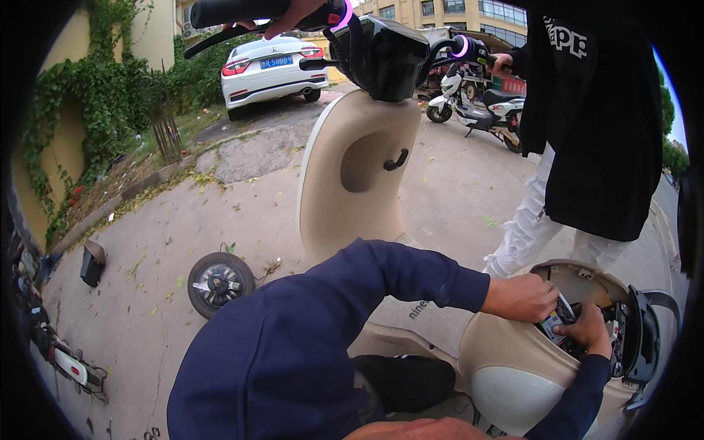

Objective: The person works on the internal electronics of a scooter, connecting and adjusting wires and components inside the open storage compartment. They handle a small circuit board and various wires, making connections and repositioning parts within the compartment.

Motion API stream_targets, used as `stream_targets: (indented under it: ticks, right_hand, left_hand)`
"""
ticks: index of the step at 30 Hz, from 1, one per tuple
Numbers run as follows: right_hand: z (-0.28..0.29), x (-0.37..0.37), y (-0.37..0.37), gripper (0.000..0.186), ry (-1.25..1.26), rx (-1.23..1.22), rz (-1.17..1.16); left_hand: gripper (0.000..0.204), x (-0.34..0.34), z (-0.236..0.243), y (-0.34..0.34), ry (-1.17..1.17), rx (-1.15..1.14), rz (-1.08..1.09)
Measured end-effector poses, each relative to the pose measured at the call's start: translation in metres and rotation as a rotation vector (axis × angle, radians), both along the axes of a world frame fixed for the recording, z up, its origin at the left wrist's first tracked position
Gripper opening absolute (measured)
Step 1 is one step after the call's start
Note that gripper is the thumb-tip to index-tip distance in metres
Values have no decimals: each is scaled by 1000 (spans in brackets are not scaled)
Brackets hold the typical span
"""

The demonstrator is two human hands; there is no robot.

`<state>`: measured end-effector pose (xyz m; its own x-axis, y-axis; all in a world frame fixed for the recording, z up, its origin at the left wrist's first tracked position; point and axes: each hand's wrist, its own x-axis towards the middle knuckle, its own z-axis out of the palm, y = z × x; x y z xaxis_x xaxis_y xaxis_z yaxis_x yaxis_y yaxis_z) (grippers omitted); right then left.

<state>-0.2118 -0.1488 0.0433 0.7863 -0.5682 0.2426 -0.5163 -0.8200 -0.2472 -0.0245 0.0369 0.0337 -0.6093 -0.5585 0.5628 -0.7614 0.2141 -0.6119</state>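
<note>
In the open under-seat compartment (583, 275) of a beige scooter (513, 337), my left hand (526, 297) has its fingers closed at the top of a narrow silver piece (564, 309). My right hand (587, 330) is just below and to the right, curled among dark parts and wiring; what it grips is hard to make out. A black raised piece (642, 341) stands at the compartment's right side. The scooter's front panel (348, 205) and footboard (425, 315) lie ahead of me.
A person (587, 125) in black stands at the right, one hand (502, 64) on the handlebar; another hand (290, 15) holds its left grip. A loose wheel (220, 286) lies at left, near parked two-wheelers (70, 363). Behind are a white car (271, 73) and a white scooter (477, 114).
</note>
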Motion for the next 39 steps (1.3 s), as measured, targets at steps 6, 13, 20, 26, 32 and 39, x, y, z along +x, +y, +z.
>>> stream_targets:
  ticks: [6,13,20,26,32,39]
  right_hand:
    - [6,3,4,67,50,109,-22]
    - [4,3,2,66,42,43,-7]
    - [1,9,-3,66,6,106,63]
    - [10,0,3,63,23,116,33]
    - [17,6,1,61,105,135,38]
    - [13,8,0,58,99,179,56]
  left_hand:
    - [20,3,4,2,-11,22,-2]
    - [20,3,3,2,-40,-23,-3]
    - [21,5,12,7,-64,39,23]
    - [20,4,13,-3,-111,60,49]
    - [18,9,19,-3,-200,66,72]
    - [21,12,23,-3,-289,82,32]
